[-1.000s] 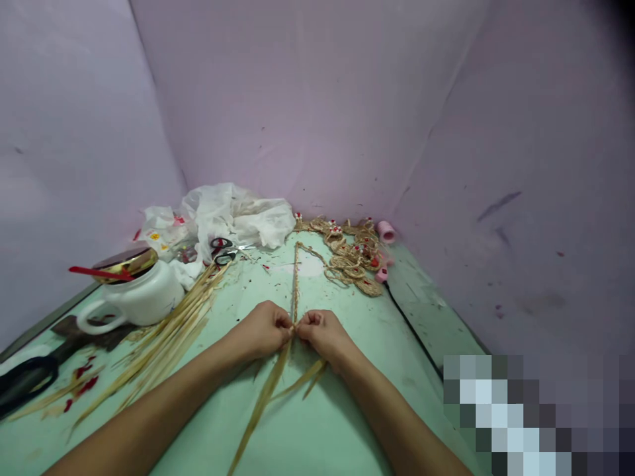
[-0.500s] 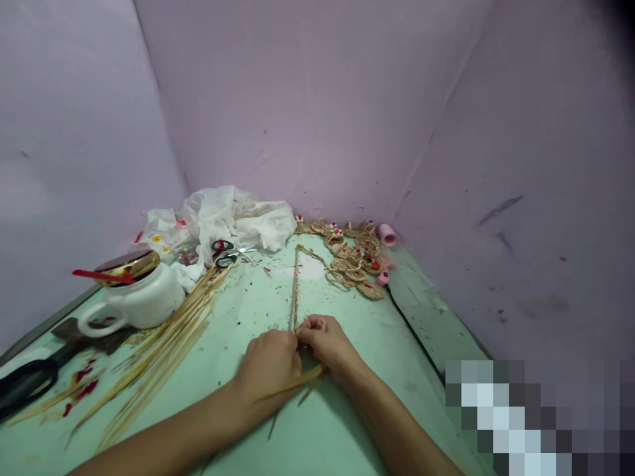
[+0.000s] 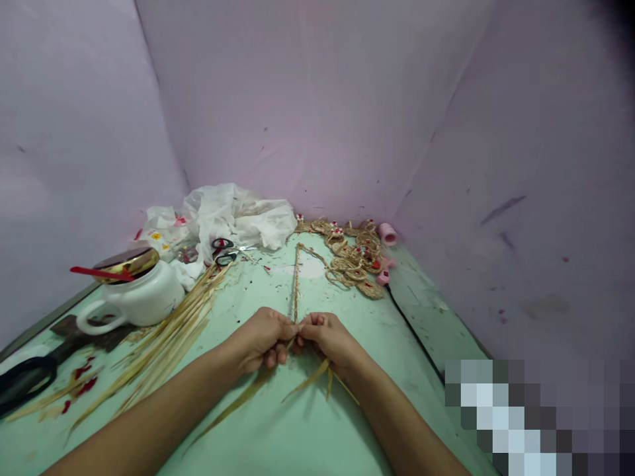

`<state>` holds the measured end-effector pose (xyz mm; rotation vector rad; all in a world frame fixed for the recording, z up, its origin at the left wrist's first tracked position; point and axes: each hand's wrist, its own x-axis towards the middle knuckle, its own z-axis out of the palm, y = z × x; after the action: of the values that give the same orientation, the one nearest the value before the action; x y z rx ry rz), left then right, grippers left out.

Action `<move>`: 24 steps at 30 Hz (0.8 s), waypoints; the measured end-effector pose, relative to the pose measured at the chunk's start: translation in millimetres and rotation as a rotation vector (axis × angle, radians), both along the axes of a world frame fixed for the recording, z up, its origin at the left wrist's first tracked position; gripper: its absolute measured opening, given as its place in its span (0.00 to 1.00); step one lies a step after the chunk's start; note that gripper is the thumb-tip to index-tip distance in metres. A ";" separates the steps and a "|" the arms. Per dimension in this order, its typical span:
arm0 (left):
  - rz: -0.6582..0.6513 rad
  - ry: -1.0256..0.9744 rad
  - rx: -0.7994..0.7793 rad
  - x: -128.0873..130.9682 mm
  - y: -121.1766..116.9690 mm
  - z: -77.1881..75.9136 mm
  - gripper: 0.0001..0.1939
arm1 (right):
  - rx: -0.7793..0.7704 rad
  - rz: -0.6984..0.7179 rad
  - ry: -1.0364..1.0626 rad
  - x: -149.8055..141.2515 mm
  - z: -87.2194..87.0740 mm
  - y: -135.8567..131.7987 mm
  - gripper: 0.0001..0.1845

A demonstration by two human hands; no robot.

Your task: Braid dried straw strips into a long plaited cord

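A thin braided straw rope (image 3: 296, 277) runs straight away from me over the green table (image 3: 278, 436). My left hand (image 3: 260, 338) and my right hand (image 3: 325, 338) meet at its near end, each with fingers pinched shut on the loose straw strands (image 3: 307, 385). The unbraided strands trail from under both hands toward me, one long blade slanting down to the left. The rope's far end bends right into a pile of coiled straw rope pieces (image 3: 353, 259) with red bits.
A bundle of straw stalks (image 3: 163, 334) lies left of my arm. Behind it stand a white teapot (image 3: 133, 297) with a gold lid, black scissors (image 3: 223, 251) and a crumpled plastic bag (image 3: 228, 215). Pink spools (image 3: 385, 233) sit in the far corner. Lilac walls enclose the table.
My left hand, which half a second ago lay lower over the strands, has come back up to the rope's end. The loose strands now lie spread out differently below my hands.
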<state>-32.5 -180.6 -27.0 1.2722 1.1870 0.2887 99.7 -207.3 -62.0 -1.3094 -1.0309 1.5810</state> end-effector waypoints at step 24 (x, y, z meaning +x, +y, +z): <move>-0.060 0.096 0.081 1.4 12.6 -17.7 0.12 | 0.029 0.157 -0.313 23.2 17.8 4.5 0.11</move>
<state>-31.0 -168.0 -44.7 1.4023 1.2263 0.2359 122.9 -202.8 -44.2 -1.5190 -1.3721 1.4960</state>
